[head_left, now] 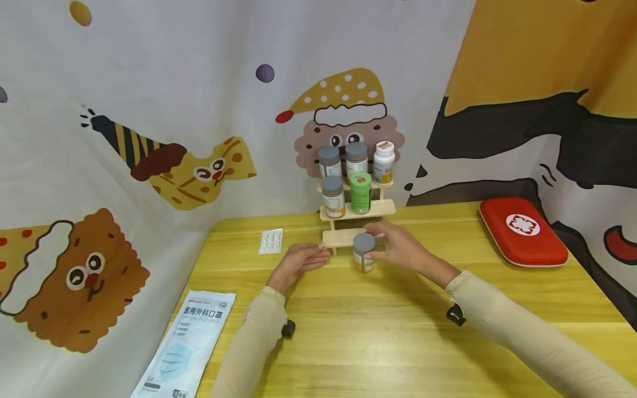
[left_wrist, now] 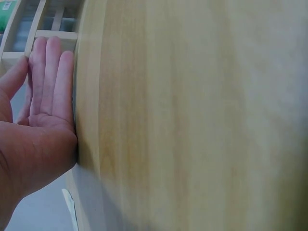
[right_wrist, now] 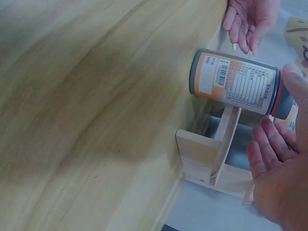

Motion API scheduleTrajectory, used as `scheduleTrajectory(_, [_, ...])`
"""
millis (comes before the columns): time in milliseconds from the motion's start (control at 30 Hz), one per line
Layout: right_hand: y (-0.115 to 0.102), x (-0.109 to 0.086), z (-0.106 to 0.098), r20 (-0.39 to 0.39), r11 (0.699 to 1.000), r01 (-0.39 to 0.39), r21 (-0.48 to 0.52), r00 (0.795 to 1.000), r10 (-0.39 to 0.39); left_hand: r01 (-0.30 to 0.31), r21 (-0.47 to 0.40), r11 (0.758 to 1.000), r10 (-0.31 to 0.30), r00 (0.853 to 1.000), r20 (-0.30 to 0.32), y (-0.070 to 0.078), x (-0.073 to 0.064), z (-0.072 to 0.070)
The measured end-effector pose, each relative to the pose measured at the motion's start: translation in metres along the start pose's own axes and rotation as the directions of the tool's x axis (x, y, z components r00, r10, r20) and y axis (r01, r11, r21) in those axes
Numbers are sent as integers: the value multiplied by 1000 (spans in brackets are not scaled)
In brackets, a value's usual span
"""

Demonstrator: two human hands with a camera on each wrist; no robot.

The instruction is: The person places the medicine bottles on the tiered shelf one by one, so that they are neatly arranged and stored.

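Note:
My right hand (head_left: 400, 246) holds a grey-lidded supplement bottle (head_left: 364, 260) near its lid, with the thumb on the near side. In the right wrist view, the bottle (right_wrist: 233, 82) shows an orange and white label. It is in front of the wooden tiered rack's (head_left: 340, 237) lowest shelf; whether its base touches the table I cannot tell. At the rack's left end, my left hand (head_left: 301, 260) has its fingers straight against or beside the shelf end. Two grey-lidded bottles (head_left: 356, 157) and a white bottle (head_left: 384, 163) occupy the top shelf. Another grey-lidded bottle (head_left: 333, 196) and a green bottle (head_left: 360, 193) stand on the middle shelf.
A pill blister pack (head_left: 271, 241) lies left of the rack. Nearer on the left is a face mask packet (head_left: 186, 342). A red first-aid case (head_left: 522, 232) lies at the right. Behind the yellow wooden table (head_left: 378, 342) hangs a printed cloth (head_left: 209, 83).

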State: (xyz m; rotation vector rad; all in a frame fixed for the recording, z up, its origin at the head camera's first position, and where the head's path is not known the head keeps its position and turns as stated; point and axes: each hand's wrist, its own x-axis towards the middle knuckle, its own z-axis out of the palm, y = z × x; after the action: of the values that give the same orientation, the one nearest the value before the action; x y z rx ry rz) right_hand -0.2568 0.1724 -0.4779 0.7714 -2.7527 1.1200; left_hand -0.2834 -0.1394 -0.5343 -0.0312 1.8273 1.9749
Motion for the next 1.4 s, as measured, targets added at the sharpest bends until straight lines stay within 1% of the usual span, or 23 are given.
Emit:
scheduleTrajectory(233, [9,-3,2,1,1000,5,-3,1000,-5,17,-6,1000,-17,1000,-7,-1,2,2])
scheduleTrajectory(367, [10,-2,5,4,1000,2,23,1000,-2,7,8,1000,-7,1000,-8,-1,2,1])
scheduleTrajectory(500, [9,-2,8,16,999,-6,42,1000,5,13,9,1000,-13,1000,-17,-1,1,0])
scheduleTrajectory(733, [10,-3,12,9,999,-4,37,1000,4,24,-1,1000,-24,999,-30,-3,0,1])
scheduleTrajectory(933, [13,-5,15,7,999,5,54,1000,-5,32,-9,999,-32,999,-28,-2,0,2])
scheduleTrajectory(1133, [13,-6,16,4,997,-6,71,1000,5,34,-27,999,-35,999,-29,-1,1,2])
scheduleTrajectory(1400, [8,-10,15,-6,995,-14,94,1000,14,25,-6,1000,-25,999,-27,-1,0,2])
